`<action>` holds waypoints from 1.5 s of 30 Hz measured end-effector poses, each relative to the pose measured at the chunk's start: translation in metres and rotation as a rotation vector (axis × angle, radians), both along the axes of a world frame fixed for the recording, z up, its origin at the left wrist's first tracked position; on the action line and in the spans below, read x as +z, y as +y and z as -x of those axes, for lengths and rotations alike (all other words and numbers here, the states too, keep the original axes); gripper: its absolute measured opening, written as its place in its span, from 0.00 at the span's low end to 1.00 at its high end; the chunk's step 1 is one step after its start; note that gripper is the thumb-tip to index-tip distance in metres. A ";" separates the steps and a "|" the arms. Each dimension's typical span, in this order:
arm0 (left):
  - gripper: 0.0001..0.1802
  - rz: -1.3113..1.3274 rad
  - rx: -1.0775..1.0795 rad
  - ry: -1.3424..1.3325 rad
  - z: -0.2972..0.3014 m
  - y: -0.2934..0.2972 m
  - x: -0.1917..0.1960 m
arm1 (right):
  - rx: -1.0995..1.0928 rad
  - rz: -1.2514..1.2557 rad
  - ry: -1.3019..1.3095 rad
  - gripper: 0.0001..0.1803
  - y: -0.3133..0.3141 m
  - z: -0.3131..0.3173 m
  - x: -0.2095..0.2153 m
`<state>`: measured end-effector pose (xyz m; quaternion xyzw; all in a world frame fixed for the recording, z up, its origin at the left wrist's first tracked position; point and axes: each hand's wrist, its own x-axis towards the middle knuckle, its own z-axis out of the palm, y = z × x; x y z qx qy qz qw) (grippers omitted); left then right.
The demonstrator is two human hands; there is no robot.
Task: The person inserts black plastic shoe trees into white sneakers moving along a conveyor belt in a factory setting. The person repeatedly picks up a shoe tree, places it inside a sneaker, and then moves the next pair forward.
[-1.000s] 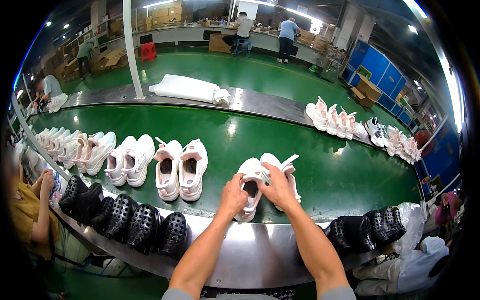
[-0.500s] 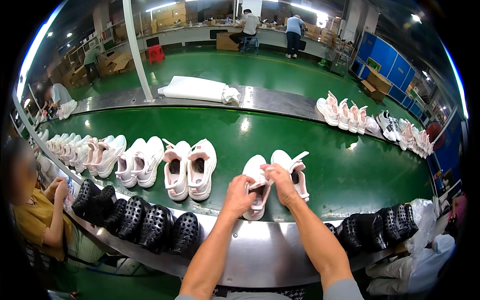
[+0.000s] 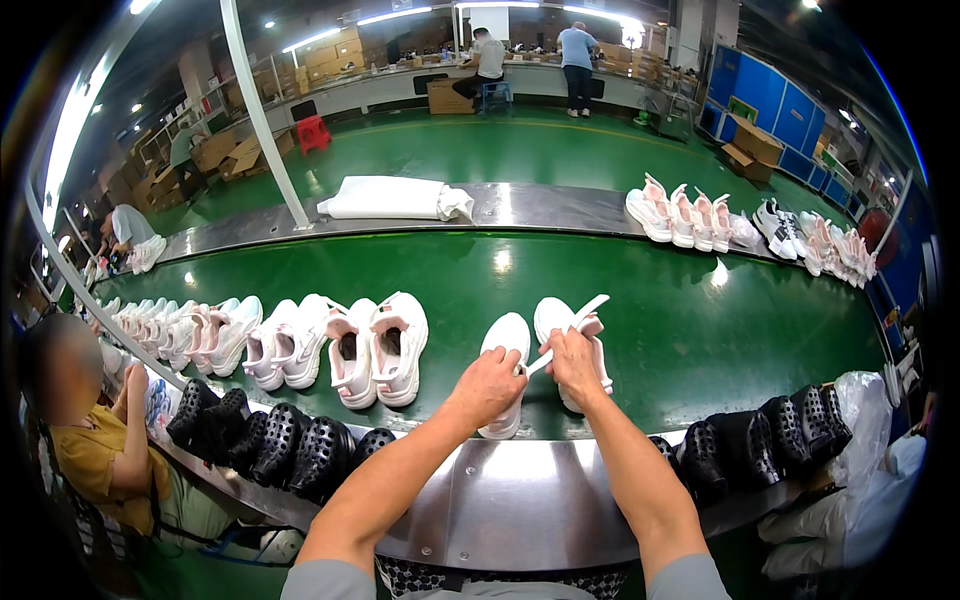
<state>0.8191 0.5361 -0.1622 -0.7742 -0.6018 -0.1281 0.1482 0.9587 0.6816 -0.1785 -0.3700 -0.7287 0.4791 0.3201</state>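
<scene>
A white shoe (image 3: 507, 335) with pink lining stands on the green belt in front of me, toe pointing away. My left hand (image 3: 489, 385) closes over its upper near the opening and hides much of it. Between the fingertips of my right hand (image 3: 573, 366) is the white strap (image 3: 538, 364) of that shoe, drawn out to the right. Just right of it stands a matching shoe (image 3: 551, 316), its own strap (image 3: 591, 311) sticking up loose. My right hand and wrist cover part of this second shoe.
White shoes (image 3: 398, 350) in pairs line the belt to the left. Black perforated shoe forms (image 3: 322, 455) stand on the metal ledge (image 3: 500, 500) at both sides. Across the belt, a metal shelf (image 3: 540, 205) carries a white roll (image 3: 390, 198) and more shoes. A seated person (image 3: 100, 450) works at left.
My right hand has pulled the left shoe's strap outward to the right. My left hand has shifted from the shoe's side onto its upper. The whole view has tilted slightly.
</scene>
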 end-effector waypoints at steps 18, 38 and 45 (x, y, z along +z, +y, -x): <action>0.26 0.606 0.722 -1.640 0.016 -0.019 0.019 | 0.403 0.230 0.299 0.08 -0.012 -0.026 0.086; 0.34 0.226 -0.043 -0.414 -0.049 -0.101 0.076 | 0.603 0.455 0.011 0.07 -0.122 -0.112 0.121; 0.28 0.264 -0.119 -0.308 -0.049 -0.097 0.089 | 0.615 0.396 -0.074 0.08 -0.128 -0.106 0.116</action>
